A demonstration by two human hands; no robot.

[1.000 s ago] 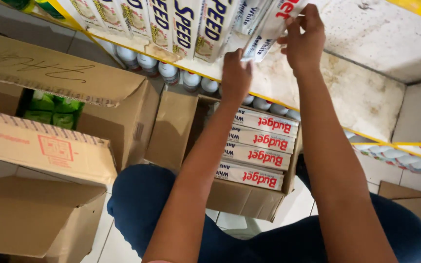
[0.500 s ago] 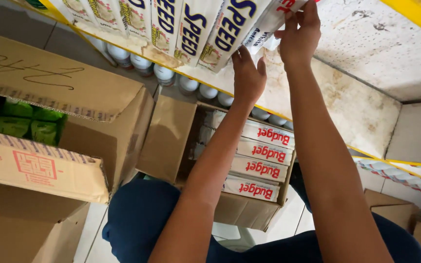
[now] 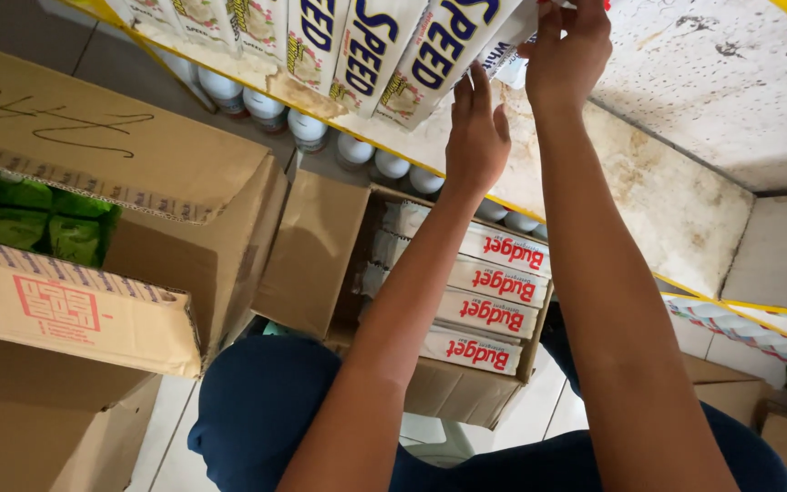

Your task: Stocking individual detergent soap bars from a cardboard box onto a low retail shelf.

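A row of tall white packs with blue lettering (image 3: 366,55) stands on a worn white shelf (image 3: 685,182) with a yellow edge. My left hand (image 3: 475,128) is open, its fingers flat against the last pack of the row. My right hand (image 3: 567,55) is higher, at the frame's top. Its fingers are closed around a slim white pack (image 3: 510,46) that leans against the end of the row. Below my arms an open cardboard box (image 3: 316,246) holds several flat white packs with red lettering (image 3: 494,282).
A large cardboard box (image 3: 93,146) at the left holds green packets (image 3: 38,223). Another closed box (image 3: 38,428) sits under it. White-capped bottles (image 3: 307,123) line the lower shelf. My knees in blue trousers (image 3: 266,401) are over a pale tiled floor.
Both hands have risen toward the shelf. The slim pack has moved in against the end of the row, and the left hand has shifted up onto the row.
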